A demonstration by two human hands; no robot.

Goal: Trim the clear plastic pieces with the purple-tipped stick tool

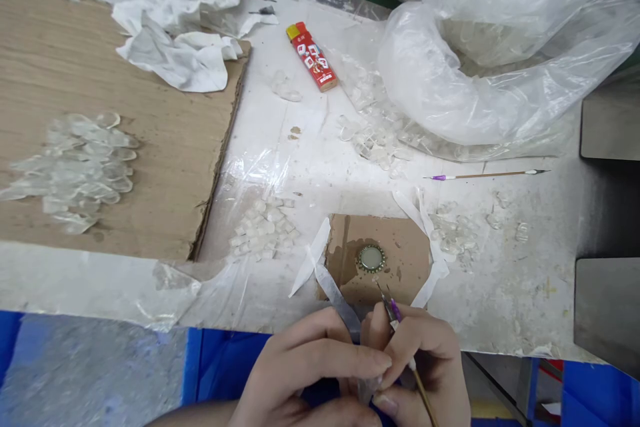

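Right hand [420, 360] pinched wooden-handled pick [424, 395] below cardboard square [395, 260]; left hand [305, 373] curled, hold unclear. Slip could drive sharp tip into fingers.

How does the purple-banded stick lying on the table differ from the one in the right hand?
The table stick lies flat and loose, right of the cardboard square, while the held stick is gripped in the right hand. The table stick runs nearly level across the view; the held stick slants steeply, its tip toward the square. Both have a thin wooden shaft and a purple band.
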